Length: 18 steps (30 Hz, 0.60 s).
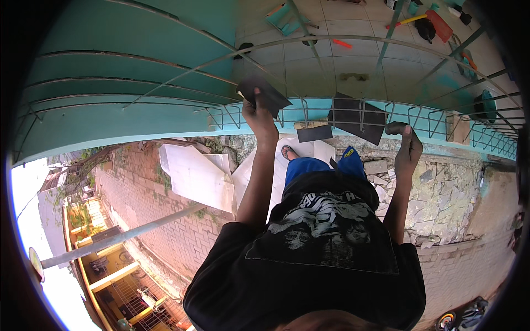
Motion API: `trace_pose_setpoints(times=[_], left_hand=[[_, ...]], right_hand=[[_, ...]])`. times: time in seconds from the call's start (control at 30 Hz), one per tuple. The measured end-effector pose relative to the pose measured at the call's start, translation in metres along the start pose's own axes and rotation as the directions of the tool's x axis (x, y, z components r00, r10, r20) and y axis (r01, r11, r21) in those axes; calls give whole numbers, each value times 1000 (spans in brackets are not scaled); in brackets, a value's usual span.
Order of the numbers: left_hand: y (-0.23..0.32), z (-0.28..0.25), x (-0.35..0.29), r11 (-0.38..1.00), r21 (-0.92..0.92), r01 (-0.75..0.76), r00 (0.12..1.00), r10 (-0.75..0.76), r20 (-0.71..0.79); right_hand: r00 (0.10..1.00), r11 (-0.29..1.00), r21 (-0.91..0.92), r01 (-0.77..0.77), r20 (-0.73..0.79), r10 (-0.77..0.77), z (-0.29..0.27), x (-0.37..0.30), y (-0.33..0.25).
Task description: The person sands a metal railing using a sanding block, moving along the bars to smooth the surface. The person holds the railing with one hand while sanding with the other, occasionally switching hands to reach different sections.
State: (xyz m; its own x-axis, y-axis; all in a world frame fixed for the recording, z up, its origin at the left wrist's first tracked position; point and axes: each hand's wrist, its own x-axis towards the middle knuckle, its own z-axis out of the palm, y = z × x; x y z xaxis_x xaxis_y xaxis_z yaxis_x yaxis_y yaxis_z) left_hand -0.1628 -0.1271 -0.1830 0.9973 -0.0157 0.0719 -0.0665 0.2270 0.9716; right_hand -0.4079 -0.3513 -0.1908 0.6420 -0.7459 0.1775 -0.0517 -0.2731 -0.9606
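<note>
My left hand [261,114] is closed on a dark sheet of sandpaper [265,95], lifted in front of the metal window grille [317,39]. The thumb presses on the sheet's face. My right hand [407,148] is at the turquoise sill [298,113], fingers bent loosely toward the left, with nothing visible in it. Just left of its fingertips, a larger dark sheet [359,118] lies tilted on the sill, behind thin grille bars. Between the hands rests a small dark rectangular piece [314,134] beside a tan strip [310,124].
Beyond the grille, the tiled floor [353,27] holds a red dustpan-like thing [439,25], a yellow handle [411,20] and other tools. Below me are white sheets [196,176] and broken stone pieces [430,204]. A grey pole [121,236] slants across the left.
</note>
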Motion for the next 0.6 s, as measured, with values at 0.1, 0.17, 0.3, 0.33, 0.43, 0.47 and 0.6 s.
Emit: trace_pose_setpoints(times=[0.1,0.17,0.3,0.33,0.43,0.47,0.6], left_hand=[[11,19,2,907,346,-239,965,261,-17],[15,31,6,865,356,-353,922,386,-25],[33,62,-8,918,261,-298,950,312,-14],[29,70,-15,929,235,-287,954,300,-22],[20,85,-29,968,122,-221,973,227,-36],[16,86,-27,968,106,-229,971,234,-42],[9,63,-11,370,777,-509,746,640,184]], right_hand=[[993,993,-31,117,14,-117,-26,28,-13],[948,943,-106,316,1,-318,-36,46,-32],[687,660,-356,662,-62,-724,-57,77,-75],[620,588,-421,691,-74,-781,-62,82,-82],[520,549,-381,744,-186,-834,-55,112,-102],[520,537,-378,755,-156,-840,-50,123,-108],[509,468,-480,742,-51,-859,-35,150,-115]])
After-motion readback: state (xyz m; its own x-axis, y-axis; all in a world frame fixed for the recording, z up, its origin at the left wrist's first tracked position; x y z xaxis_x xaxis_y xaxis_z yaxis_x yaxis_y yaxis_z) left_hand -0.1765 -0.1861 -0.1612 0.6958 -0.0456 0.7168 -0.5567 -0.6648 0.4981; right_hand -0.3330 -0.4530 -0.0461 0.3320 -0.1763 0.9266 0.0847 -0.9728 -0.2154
